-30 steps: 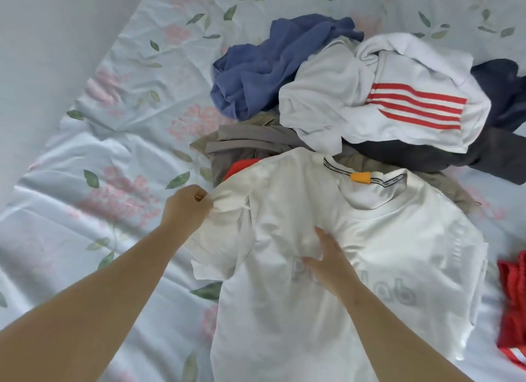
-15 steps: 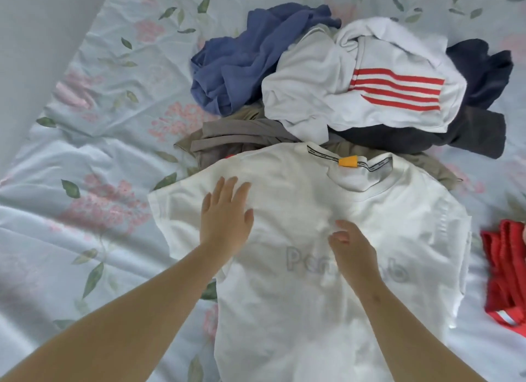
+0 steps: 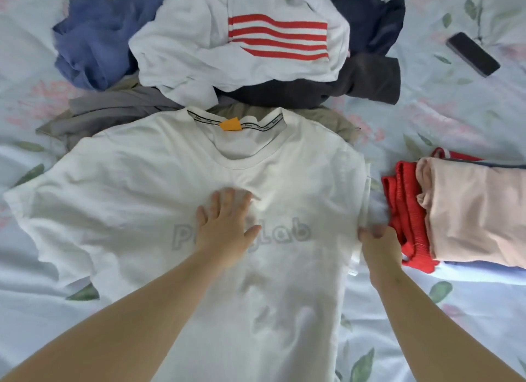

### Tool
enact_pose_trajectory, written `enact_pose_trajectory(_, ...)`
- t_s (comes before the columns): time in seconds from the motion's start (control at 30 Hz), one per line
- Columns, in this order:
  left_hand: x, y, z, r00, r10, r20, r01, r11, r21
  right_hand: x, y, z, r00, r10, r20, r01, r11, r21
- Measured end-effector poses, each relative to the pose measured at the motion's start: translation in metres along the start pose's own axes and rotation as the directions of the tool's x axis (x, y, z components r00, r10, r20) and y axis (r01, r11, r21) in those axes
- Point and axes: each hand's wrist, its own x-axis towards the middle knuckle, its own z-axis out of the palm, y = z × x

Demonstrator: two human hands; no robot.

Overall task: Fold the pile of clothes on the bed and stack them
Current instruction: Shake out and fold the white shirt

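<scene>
One shirt [image 3: 128, 205] spread flat on bed [image 3: 34, 310]. Left hand [image 3: 225, 233] flat on chest, fingers straight; right hand [image 3: 380, 248] pinching its edge. Pile [image 3: 213, 63] behind, five garments at least. One stack [image 3: 469, 211], one phone [image 3: 472, 57].

The white T-shirt [image 3: 142, 199] bears pale grey lettering and an orange tag [image 3: 231, 124], the white top [image 3: 199, 54] red stripes, among a blue garment [image 3: 91, 46], grey garment [image 3: 113, 108], charcoal garment [image 3: 367, 77], red piece [image 3: 404, 211] and pale pink piece [image 3: 478, 211], on a pale blue sheet [image 3: 441, 111] with pink flowers and green leaves.
</scene>
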Motion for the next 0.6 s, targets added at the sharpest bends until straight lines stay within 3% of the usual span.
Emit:
enact_pose_trajectory(0.2, 0.002, 0.006, 0.015, 0.996, -0.057, -0.076, 0.064, 0.993, 0.097, 0.021, -0.022, -0.005, 0.978, -0.011, 0.206, -0.023, 0.986, 0.163)
enact_pose_trajectory(0.3, 0.003, 0.006, 0.016, 0.993, -0.075, -0.091, 0.085, 0.990, 0.115, 0.022, -0.036, -0.021, 0.952, 0.027, 0.305, -0.172, 0.872, 0.458)
enact_pose_trajectory(0.4, 0.003, 0.010, 0.016, 0.991, -0.097, -0.090, 0.107, 0.987, 0.119, 0.023, -0.044, -0.042, 0.926, 0.050, 0.374, -0.253, 0.817, 0.518)
enact_pose_trajectory(0.47, 0.003, 0.012, 0.016, 0.990, -0.107, -0.087, 0.118, 0.984, 0.135, 0.028, -0.047, -0.054, 0.951, 0.004, 0.310, -0.154, 0.873, 0.463)
enact_pose_trajectory(0.6, 0.003, 0.013, 0.015, 0.989, -0.124, -0.087, 0.135, 0.980, 0.146, 0.032, -0.053, -0.087, 0.973, -0.229, -0.027, 0.225, 0.917, 0.330)
